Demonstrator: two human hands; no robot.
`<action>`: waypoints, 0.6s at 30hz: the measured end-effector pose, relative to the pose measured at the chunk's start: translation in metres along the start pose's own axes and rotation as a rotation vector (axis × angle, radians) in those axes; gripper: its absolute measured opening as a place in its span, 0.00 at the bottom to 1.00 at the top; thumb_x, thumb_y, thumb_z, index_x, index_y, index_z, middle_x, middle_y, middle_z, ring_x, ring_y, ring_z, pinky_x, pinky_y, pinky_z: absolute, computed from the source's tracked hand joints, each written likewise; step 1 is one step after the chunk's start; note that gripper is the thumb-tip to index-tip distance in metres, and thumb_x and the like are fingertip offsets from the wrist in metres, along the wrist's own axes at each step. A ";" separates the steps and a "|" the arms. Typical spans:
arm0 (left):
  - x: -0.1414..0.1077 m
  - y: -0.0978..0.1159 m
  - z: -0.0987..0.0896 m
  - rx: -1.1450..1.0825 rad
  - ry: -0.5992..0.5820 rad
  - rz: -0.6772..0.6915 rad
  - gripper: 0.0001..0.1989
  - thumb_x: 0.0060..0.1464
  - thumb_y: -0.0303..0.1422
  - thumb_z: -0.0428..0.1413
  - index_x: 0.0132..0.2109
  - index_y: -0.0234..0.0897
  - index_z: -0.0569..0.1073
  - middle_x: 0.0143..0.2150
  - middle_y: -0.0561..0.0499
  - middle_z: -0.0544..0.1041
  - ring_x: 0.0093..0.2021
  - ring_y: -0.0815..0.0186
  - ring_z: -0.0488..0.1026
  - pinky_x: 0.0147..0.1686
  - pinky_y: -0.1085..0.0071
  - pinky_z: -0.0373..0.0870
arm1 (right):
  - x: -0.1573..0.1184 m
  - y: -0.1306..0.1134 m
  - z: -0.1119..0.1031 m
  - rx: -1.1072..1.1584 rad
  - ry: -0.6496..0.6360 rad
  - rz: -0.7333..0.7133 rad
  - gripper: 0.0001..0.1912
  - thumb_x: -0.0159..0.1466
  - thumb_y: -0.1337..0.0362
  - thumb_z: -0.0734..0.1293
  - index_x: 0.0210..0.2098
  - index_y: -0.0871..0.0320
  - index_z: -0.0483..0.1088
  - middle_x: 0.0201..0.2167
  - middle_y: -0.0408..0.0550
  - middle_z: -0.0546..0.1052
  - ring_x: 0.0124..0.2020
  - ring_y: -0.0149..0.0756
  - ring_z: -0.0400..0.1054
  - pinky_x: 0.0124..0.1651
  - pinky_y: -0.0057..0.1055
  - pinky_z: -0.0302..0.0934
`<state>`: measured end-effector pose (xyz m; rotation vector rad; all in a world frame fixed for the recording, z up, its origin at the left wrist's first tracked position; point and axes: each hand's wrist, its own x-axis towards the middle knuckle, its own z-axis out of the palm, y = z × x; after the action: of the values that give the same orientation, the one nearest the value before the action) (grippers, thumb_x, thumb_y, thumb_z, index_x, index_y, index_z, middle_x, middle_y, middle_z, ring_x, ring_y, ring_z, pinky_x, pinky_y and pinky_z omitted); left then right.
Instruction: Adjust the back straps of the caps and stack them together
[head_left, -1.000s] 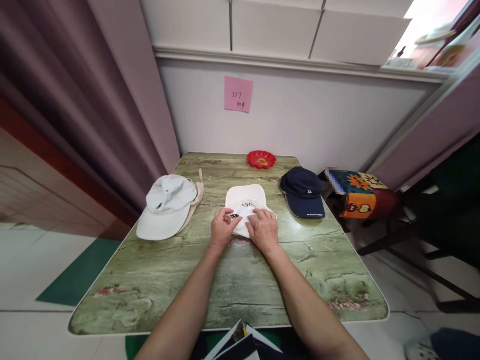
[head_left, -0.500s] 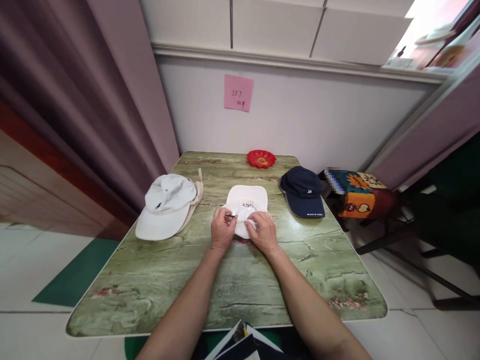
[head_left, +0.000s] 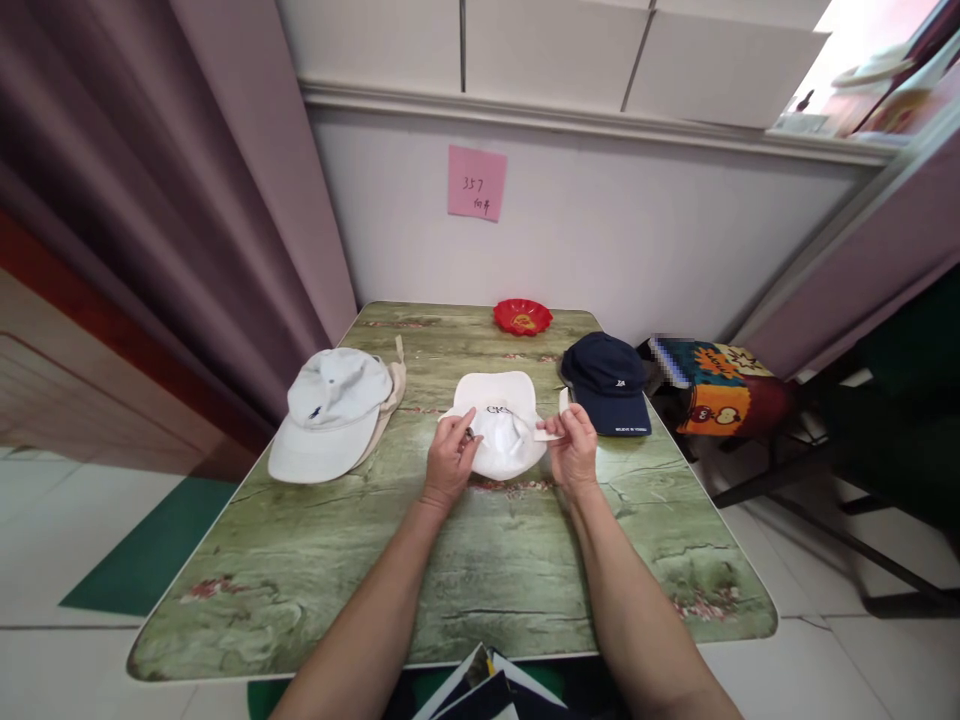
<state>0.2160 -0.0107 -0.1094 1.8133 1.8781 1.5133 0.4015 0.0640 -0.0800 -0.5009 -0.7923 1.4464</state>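
Note:
A white cap with dark lettering lies in the middle of the table, brim toward the wall and crown toward me. At its left side, my left hand is closed in a pinch on a small dark metal buckle of the cap. My right hand, off the cap's right side, pinches a narrow white strap, whose end sticks up above the fingers. The strap's lower stretch runs back toward the cap; fingers partly hide it.
Left on the green wood-patterned table lies a pale cap over a beige one. A navy cap sits at the right edge, close to my right hand. Near the wall stands a red scalloped dish. A stool stands beyond the right edge.
My right hand has moved right, away from the cap's middle, drawing the white strap out with it. My left hand stays at the cap's left side, and the crown is more exposed.

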 end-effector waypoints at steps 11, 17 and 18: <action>-0.002 0.003 0.002 -0.087 0.012 0.176 0.08 0.57 0.32 0.58 0.44 0.38 0.71 0.43 0.47 0.73 0.33 0.69 0.72 0.36 0.71 0.72 | -0.024 0.039 0.007 -0.524 -0.432 0.188 0.15 0.64 0.50 0.65 0.34 0.56 0.65 0.21 0.36 0.68 0.17 0.24 0.54 0.21 0.23 0.49; -0.002 0.009 0.000 -0.068 0.043 0.194 0.07 0.57 0.31 0.58 0.44 0.37 0.76 0.51 0.43 0.70 0.31 0.72 0.70 0.36 0.70 0.73 | -0.023 0.042 0.007 -0.537 -0.369 0.273 0.17 0.62 0.47 0.65 0.34 0.55 0.66 0.20 0.35 0.67 0.15 0.24 0.55 0.19 0.24 0.49; -0.003 0.010 -0.001 -0.072 0.055 0.183 0.08 0.57 0.31 0.58 0.44 0.37 0.76 0.50 0.43 0.70 0.31 0.72 0.71 0.36 0.70 0.73 | -0.023 0.043 0.007 -0.524 -0.354 0.284 0.17 0.61 0.47 0.65 0.34 0.55 0.67 0.21 0.35 0.66 0.15 0.24 0.54 0.19 0.24 0.49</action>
<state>0.2233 -0.0156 -0.1036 1.9774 1.6957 1.6819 0.3687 0.0442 -0.1107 -0.7888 -1.4471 1.6099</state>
